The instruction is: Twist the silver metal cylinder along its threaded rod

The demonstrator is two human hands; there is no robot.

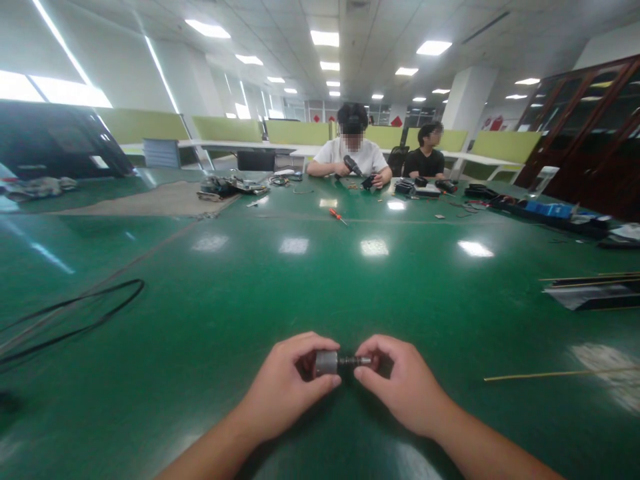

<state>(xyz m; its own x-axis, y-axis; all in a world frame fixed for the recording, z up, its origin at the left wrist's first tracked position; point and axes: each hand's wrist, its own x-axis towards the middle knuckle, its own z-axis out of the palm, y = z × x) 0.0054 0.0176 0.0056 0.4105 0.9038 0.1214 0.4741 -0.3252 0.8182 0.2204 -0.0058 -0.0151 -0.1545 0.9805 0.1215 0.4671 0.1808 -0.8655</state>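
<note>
A small grey metal cylinder (327,363) lies between the thumb and fingers of my left hand (295,373), low over the green table. From its right end sticks out a dark, ridged shaft (346,362) with a silver tip (365,361). My right hand (397,377) is curled around that tip, thumb below and index finger above. The part lies roughly level, pointing left to right. My palms hide its outer ends, and whether shaft and cylinder are one piece I cannot tell.
An orange screwdriver (337,215) rests further back on the table (250,287). Opposite, a person in white (325,157) holds a power drill (353,165); another person (425,160) sits beside. A black cable (120,293) loops at left. Right are a thin brass-coloured rod (540,375) and dark channel pieces (595,293).
</note>
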